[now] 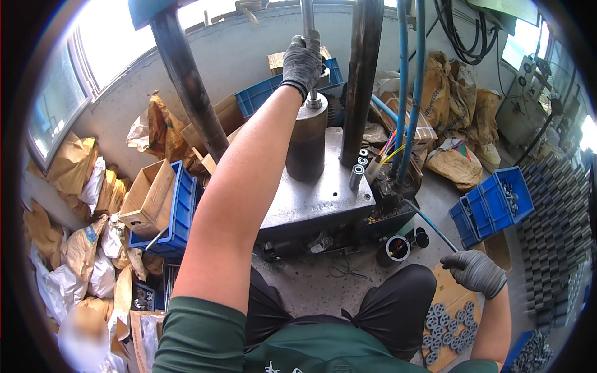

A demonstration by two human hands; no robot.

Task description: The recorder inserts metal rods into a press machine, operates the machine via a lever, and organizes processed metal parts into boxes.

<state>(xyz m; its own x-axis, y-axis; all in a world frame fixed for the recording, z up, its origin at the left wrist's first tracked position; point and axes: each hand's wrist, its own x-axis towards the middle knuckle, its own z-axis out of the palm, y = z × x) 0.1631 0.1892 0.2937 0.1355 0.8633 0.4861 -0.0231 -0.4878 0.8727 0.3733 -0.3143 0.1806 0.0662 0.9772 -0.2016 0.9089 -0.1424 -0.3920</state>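
Note:
My left hand [302, 62], in a grey knit glove, is raised to the press's steel rod [307, 17], its fingers closed. A round metal edge shows beside the palm; what the fingers hold is mostly hidden. Just below stands a dark steel cylinder [306, 146] with a bright round top and a thin pin, upright on the press's metal table [283, 211]. To the lower right, my gloved right hand [476, 272] is wrapped around the end of a long thin lever [432, 227], which slants up to the base of the blue hoses.
Dark press columns [186, 81] flank the cylinder. Small bearings [357, 174] sit at the table's right corner. Blue hoses [410, 93] rise behind. Blue bins [497, 199] and stacked dark parts [550, 236] stand right; grey toothed discs [444, 329] lie on cardboard. Paper sacks [84, 248] crowd the left.

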